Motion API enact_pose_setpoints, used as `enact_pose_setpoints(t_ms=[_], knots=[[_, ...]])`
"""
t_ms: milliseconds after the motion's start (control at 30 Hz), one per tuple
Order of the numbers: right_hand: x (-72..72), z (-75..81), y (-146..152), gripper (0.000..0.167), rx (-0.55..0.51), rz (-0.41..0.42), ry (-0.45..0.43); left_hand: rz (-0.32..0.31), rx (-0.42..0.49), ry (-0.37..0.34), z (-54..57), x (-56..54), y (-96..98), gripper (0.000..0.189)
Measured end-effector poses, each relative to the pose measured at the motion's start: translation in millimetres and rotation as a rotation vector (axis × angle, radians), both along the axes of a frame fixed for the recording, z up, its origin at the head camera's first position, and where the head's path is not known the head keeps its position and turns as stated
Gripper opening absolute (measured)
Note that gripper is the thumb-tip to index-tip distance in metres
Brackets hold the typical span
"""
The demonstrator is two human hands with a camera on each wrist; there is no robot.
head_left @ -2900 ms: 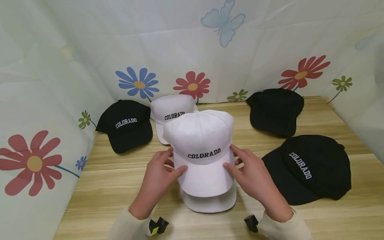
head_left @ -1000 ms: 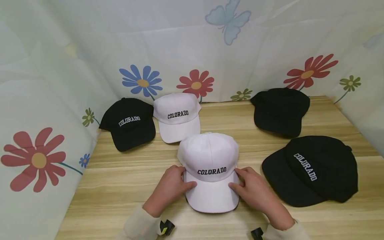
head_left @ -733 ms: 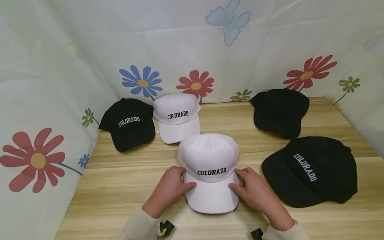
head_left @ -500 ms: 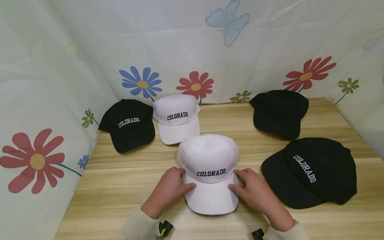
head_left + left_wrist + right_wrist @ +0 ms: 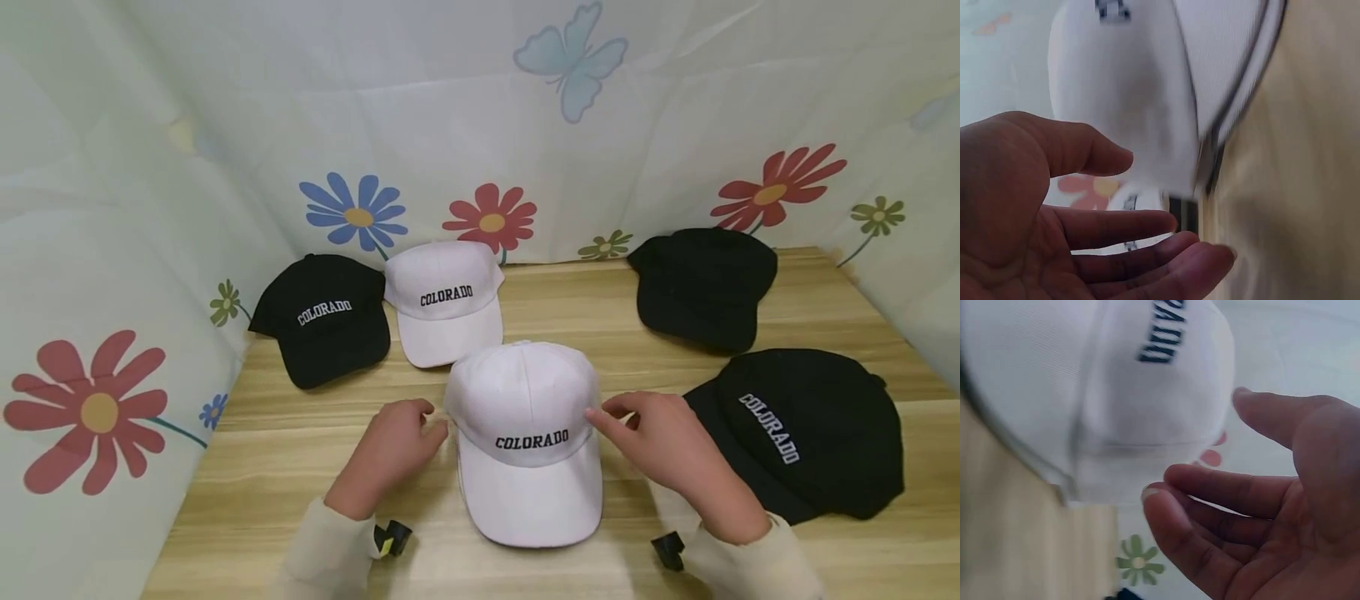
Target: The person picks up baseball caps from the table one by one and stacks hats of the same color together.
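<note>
The front white cap (image 5: 528,479) sits on the wooden table (image 5: 292,442) between the left hand (image 5: 390,450) and right hand (image 5: 667,433), whose fingers are loosely parted, gripping nothing, with a back white cap (image 5: 447,308) and a left black cap (image 5: 324,325) beyond the left fingers, a far black cap (image 5: 705,287) beyond the right ones and a near black cap (image 5: 825,433) outside them.

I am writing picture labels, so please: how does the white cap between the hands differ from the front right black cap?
The white cap has black lettering; the black cap has white lettering. The white cap's brim points toward the bottom of the head view; the black cap's brim points lower left. Both read COLORADO.
</note>
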State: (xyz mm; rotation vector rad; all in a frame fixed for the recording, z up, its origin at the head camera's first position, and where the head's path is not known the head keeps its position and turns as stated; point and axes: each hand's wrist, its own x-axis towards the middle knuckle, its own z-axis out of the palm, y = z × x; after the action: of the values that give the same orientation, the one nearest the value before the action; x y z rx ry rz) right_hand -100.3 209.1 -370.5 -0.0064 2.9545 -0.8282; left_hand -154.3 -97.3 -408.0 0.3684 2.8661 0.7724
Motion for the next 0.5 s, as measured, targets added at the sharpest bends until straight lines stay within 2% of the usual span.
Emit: enact_pose_setpoints(t_ms=[167,367,500], knots=[[-20.8,21.8,1,0.047,-0.013,0.014,0.072,0.089,0.009,0.002,3.0,-22.9,-15.0,0.047],[-60.1,35.5,0,0.047,-0.04,0.083,0.135,0.16,0.026,0.006,2.6,-46.5,-24.9,0.059],[-87.3,40.9,-2,0.048,-0.015,0.132,0.077,0.19,0.026,0.008,0.5,-56.1,-25.9,0.065]])
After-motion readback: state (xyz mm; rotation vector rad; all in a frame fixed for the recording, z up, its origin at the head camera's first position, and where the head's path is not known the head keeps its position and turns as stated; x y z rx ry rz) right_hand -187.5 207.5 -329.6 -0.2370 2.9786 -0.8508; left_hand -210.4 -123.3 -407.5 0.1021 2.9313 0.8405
